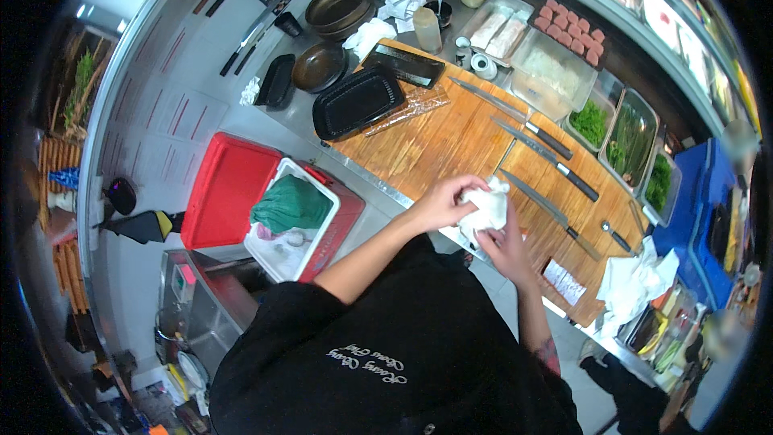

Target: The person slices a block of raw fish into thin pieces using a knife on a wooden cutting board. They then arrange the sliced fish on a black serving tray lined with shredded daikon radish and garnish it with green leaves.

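A crumpled white cloth [488,208] is bunched between my two hands over the front edge of the wooden board [403,165]. My left hand [444,203] grips it from the left, fingers curled around its upper side. From the lower right my right hand [507,248] closes on the same cloth; some of its fingers are hidden. A thin stick [506,156] shows just beyond the cloth; I cannot tell whether it is held in the cloth or lies on the board. To the right lie several knives with dark handles, the closest a long-bladed knife [547,208].
Black plastic trays [358,102] sit at the board's left end. Tubs of greens [592,122] and a tray of pink meat pieces [568,31] line the back. Another white cloth [640,283] lies at the right. An open red cooler [229,185] stands at left.
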A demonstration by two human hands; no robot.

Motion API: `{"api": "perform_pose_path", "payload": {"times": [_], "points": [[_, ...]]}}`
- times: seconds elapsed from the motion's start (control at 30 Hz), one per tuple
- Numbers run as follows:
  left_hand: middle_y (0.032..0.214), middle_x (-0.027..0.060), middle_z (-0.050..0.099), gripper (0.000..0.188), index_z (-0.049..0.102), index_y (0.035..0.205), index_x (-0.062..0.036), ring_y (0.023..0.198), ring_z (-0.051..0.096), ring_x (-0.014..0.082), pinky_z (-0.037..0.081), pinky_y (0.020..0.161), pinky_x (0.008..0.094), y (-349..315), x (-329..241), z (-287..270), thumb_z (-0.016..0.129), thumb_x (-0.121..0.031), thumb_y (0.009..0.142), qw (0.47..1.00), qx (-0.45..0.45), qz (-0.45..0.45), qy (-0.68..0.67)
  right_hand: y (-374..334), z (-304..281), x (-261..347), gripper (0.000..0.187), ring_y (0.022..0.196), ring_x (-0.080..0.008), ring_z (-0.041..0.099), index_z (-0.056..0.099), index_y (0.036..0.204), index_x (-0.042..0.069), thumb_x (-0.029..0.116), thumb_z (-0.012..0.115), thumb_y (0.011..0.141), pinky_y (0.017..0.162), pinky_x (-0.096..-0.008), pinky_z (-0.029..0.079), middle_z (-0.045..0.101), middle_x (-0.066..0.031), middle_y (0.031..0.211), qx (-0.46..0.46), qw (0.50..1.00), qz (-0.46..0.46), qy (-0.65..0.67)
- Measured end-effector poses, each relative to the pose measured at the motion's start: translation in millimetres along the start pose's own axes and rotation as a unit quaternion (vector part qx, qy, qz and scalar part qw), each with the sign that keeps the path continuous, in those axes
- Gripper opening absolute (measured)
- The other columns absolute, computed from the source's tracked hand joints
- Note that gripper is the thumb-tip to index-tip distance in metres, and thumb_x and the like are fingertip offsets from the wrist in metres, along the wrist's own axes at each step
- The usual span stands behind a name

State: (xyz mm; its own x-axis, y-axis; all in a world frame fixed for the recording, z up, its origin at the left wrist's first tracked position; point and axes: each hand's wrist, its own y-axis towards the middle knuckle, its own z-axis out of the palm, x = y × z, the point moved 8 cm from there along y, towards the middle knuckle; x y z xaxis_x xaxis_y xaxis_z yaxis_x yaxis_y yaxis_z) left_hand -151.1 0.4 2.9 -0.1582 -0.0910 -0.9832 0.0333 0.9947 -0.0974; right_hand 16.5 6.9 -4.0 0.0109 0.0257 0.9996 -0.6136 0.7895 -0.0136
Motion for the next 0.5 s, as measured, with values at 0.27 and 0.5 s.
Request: {"api": "perform_pose_path", "payload": {"times": [0.27,0.5], "points": [[0.134,0.0201,0.057,0.063,0.054,0.138,-0.0048,0.124,0.053,0.0387,0.042,0.108,0.044,-31,-7,-219,0.077,-0.013,0.079,0.883,-0.222,0.009,0.414,189,-11,16,0.057,0.114,-0.0297,0.063,0.05,0.138,0.001,0.015,0.072,0.087,0.101,-0.0377,0.047,0.064,-0.0154,0.124,-0.053,0.974,-0.152,-0.159],[0.125,0.0215,0.059,0.063,0.05,0.142,-0.0095,0.113,0.06,0.0412,0.051,0.098,0.0481,-11,83,-275,0.066,-0.006,0.081,0.852,-0.071,-0.058,0.515,200,-17,12,0.045,0.115,-0.0322,0.064,0.06,0.131,0.002,0.013,0.073,0.089,0.101,-0.0391,0.05,0.067,-0.0186,0.122,-0.029,0.916,-0.025,-0.4]]}}
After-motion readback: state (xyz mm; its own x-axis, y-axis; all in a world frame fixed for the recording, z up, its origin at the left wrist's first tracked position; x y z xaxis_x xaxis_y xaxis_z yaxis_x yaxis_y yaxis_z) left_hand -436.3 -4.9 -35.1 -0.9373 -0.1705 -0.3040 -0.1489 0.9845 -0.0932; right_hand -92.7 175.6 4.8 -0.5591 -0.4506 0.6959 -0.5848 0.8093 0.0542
